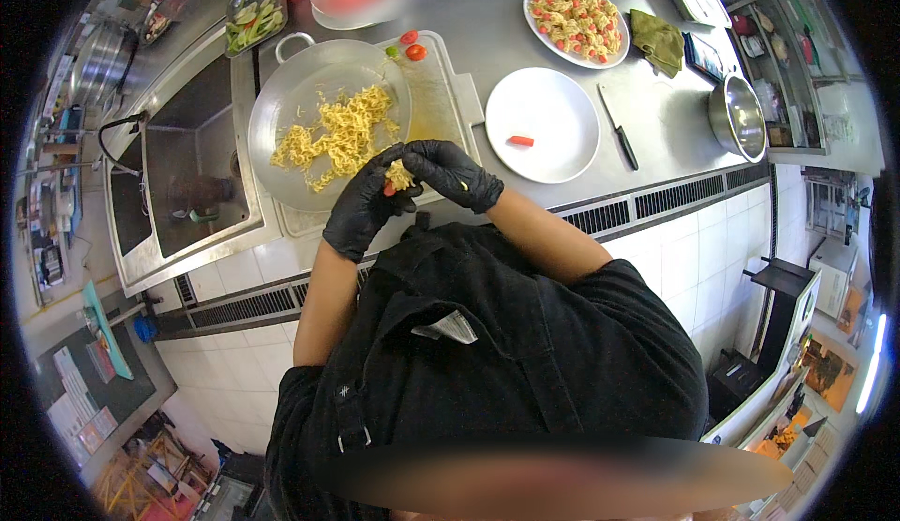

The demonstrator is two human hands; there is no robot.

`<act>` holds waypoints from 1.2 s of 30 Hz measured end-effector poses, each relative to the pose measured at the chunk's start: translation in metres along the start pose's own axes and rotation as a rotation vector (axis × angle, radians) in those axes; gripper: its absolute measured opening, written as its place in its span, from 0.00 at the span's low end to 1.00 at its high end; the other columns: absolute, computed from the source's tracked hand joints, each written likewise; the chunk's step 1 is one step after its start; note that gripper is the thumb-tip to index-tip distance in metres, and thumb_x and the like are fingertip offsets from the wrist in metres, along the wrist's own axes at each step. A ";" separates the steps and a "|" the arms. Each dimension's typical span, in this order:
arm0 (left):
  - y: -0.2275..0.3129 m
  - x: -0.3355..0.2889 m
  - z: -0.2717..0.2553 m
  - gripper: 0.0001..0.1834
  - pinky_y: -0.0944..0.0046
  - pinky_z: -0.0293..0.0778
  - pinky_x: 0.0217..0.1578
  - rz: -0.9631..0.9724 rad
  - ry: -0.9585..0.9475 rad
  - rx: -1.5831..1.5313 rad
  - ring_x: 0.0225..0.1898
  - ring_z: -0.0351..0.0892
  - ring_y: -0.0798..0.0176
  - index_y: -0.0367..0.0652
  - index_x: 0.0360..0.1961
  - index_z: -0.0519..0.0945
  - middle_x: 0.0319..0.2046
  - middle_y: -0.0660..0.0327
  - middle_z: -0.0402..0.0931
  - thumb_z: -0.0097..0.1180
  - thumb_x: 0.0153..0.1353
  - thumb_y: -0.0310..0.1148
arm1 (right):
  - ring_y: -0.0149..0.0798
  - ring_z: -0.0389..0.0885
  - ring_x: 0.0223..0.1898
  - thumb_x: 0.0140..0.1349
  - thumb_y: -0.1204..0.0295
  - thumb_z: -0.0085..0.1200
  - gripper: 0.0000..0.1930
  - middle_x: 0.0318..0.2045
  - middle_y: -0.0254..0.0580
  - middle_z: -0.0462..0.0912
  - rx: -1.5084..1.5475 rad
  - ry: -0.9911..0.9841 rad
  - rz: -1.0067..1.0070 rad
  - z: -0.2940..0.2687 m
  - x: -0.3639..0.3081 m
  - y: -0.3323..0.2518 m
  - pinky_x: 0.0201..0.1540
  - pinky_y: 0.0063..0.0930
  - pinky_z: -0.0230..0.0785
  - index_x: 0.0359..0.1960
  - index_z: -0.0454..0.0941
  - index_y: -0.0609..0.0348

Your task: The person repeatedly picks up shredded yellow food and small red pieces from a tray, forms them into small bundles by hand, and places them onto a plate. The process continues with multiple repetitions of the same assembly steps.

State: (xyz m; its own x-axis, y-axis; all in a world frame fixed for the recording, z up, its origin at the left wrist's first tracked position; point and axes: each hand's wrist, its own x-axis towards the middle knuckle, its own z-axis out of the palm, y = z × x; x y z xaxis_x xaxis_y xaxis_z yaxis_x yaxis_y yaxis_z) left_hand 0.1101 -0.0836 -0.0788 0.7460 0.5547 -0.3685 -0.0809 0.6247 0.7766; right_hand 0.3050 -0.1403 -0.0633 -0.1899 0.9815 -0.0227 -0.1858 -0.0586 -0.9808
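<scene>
In front of my chest, both black-gloved hands are closed round a small bundle of yellow noodles (399, 175) with a red sausage piece poking out. My left hand (359, 208) cups it from below and the left; my right hand (452, 172) pinches at its right side. Just beyond them sits a wide metal pan (267, 99) with loose cooked noodles (349, 129). One red sausage piece (520, 141) lies on a white plate (548, 99) to the right. At the far right, an oval plate (532, 35) is heaped with noodle-wrapped red pieces (577, 16).
A black-handled knife (623, 141) lies beside the white plate. Cut tomatoes (415, 52) rest on a cutting board (441, 99) partly under the pan. A steel bowl (739, 120), a green cloth (658, 43), a sink (192, 165) and a tray of sliced vegetables (255, 22) stand around.
</scene>
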 end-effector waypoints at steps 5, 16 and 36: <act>-0.012 0.022 0.037 0.36 0.61 0.77 0.37 0.068 -0.077 0.251 0.41 0.79 0.57 0.46 0.66 0.60 0.48 0.53 0.76 0.50 0.62 0.54 | 0.30 0.76 0.43 0.62 0.67 0.55 0.17 0.42 0.38 0.81 0.117 -0.036 0.070 -0.037 -0.029 -0.008 0.48 0.26 0.70 0.50 0.76 0.62; -0.019 0.024 0.050 0.34 0.70 0.75 0.39 -0.182 0.077 0.171 0.37 0.81 0.66 0.41 0.67 0.58 0.42 0.54 0.80 0.45 0.66 0.52 | 0.41 0.82 0.38 0.53 0.65 0.63 0.14 0.37 0.42 0.84 -1.070 0.845 -0.205 -0.355 0.025 -0.011 0.44 0.31 0.72 0.39 0.80 0.60; -0.021 0.017 0.073 0.23 0.67 0.73 0.45 -0.143 0.179 0.010 0.41 0.77 0.65 0.41 0.62 0.65 0.42 0.55 0.78 0.46 0.68 0.36 | 0.49 0.77 0.42 0.52 0.67 0.59 0.18 0.34 0.46 0.76 -1.271 0.023 0.013 -0.188 -0.075 0.088 0.45 0.39 0.71 0.45 0.75 0.57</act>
State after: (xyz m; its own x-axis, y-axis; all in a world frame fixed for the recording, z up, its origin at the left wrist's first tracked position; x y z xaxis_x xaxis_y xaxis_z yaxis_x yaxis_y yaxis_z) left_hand 0.1726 -0.1270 -0.0643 0.6203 0.5497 -0.5595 0.0245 0.6994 0.7143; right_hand 0.4844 -0.1849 -0.1841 -0.1658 0.9859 -0.0244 0.8702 0.1347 -0.4740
